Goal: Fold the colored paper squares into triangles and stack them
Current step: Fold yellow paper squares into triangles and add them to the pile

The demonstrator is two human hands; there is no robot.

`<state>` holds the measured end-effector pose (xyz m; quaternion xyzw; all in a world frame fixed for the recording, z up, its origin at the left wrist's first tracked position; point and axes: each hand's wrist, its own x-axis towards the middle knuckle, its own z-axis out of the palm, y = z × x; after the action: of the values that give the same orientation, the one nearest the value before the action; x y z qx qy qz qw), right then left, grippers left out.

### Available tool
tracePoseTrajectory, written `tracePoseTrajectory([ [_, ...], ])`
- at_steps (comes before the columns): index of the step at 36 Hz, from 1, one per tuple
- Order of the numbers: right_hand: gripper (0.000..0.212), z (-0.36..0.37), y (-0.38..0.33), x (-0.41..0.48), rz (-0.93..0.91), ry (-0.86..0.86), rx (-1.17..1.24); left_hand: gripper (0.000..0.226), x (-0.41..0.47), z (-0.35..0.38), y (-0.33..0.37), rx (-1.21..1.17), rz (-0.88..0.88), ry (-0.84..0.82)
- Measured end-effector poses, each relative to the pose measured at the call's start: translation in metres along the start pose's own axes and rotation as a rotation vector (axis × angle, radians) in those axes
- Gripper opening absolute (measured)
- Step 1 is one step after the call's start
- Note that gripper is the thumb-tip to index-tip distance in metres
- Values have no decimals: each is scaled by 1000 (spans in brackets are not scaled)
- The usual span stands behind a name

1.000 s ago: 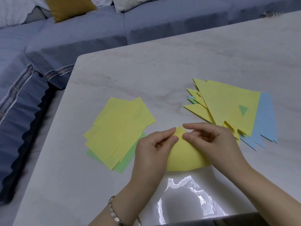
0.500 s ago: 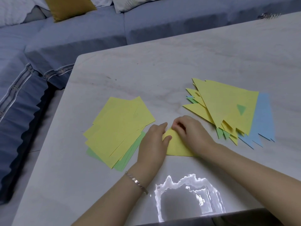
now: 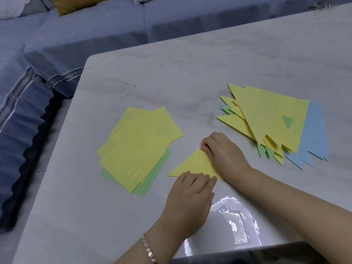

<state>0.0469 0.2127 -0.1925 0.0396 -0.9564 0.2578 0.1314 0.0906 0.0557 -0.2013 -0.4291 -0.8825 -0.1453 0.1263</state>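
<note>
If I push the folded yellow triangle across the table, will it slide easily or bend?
It probably slides easily: the folded yellow triangle lies flat on a glossy, reflecting table. Lifted, it is likely light and floppy, being thin paper folded once.

text, labels, brands, numbers, signs: none legible on the squares (image 3: 139, 147), the triangles (image 3: 266, 119) or the table (image 3: 190, 73).
</note>
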Motion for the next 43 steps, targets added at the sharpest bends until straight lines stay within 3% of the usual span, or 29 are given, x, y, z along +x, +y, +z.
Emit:
tracePoseTrajectory([
  [4, 28, 0, 2, 0, -29, 38, 9, 31, -4, -8, -12, 14, -30, 64],
  [9, 31, 1, 3, -1, -34, 59, 20, 31, -20, -21, -37, -20, -177, 92],
  [15, 15, 0, 3, -3, 13, 55, 6, 26, -24, -24, -35, 38, -221, 100],
  [18, 18, -6, -4, -4, 6, 58, -53, 23, -19, -26, -28, 91, -286, 120],
  [23, 28, -7, -29, -35, -224, -97, -5, 21, -17, -27, -25, 130, -337, 105],
  [26, 46, -6, -29, -66, -309, -256, -41, 24, -17, -28, -26, 129, -317, 101],
  [34, 39, -36, -2, -98, -153, -215, -12, 22, -18, -28, -26, 119, -328, 93],
  [38, 41, -55, 15, -109, -26, -159, -11, 23, -18, -28, -27, 105, -316, 107],
  [43, 50, -73, 21, -110, -1, -149, -83, 25, -17, -28, -26, 86, -328, 125],
])
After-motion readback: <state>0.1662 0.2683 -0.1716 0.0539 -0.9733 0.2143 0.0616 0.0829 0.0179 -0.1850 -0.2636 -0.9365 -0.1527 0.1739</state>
